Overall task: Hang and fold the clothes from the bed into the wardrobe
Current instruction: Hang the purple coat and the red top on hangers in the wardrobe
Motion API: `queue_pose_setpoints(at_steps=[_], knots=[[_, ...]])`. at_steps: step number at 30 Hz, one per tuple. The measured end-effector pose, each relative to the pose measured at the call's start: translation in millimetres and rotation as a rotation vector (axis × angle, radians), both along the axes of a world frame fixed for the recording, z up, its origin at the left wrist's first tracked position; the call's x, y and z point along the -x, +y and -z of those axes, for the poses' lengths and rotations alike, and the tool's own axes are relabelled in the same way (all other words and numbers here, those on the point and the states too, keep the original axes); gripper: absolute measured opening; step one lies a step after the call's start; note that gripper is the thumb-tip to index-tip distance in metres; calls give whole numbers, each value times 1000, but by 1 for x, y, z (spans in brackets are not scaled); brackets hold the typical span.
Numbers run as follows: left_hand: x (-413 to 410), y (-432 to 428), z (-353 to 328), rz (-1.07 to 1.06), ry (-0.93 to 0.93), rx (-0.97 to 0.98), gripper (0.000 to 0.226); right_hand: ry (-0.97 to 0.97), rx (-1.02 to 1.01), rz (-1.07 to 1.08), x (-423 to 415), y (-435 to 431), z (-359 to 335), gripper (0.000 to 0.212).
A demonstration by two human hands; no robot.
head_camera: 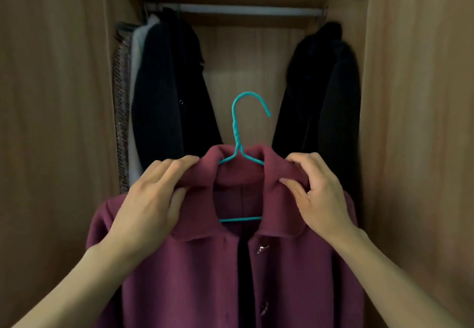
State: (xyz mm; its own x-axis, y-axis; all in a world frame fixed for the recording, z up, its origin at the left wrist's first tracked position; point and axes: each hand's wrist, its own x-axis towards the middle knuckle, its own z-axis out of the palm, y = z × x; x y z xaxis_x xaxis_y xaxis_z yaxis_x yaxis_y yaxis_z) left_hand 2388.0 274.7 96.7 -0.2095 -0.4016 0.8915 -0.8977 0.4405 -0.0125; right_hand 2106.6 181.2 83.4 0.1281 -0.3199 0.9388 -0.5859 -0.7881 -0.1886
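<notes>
A maroon buttoned coat [205, 276] sits on a teal wire hanger [237, 133], held up in front of the open wardrobe [246, 66]. The left hand [151, 199] grips the coat's collar on its left side, fingers curled over the folded edge and thumb tucked under it. The right hand [318, 194] pinches the collar on the other side in the same way. The hanger's hook stands free above the collar, well below the metal rail [243, 10] and not touching it.

On the rail, a black coat [166, 92] hangs at the left, with a pale garment [137, 71] and a patterned garment [121, 112] pressed behind it against the side wall. Another black coat [320, 97] hangs at the right end. Between the two black coats the rail is bare, and the hook lines up with that gap. The open wooden doors [51, 97] flank the view on both sides.
</notes>
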Motion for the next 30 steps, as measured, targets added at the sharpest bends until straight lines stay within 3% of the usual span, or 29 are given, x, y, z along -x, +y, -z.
queue_pose_setpoints(at_steps=[10,17,30], knots=[[-36,-74,-76,-110,-66,290,46,-144,203,-23,-54,-92,-79,31],[-46,-149,-131,-251,-161,364,44,-199,266,-33,-81,-193,-128,30],[-39,-275,-204,-601,-366,476,42,-318,356,-469,-130,-385,-203,24]])
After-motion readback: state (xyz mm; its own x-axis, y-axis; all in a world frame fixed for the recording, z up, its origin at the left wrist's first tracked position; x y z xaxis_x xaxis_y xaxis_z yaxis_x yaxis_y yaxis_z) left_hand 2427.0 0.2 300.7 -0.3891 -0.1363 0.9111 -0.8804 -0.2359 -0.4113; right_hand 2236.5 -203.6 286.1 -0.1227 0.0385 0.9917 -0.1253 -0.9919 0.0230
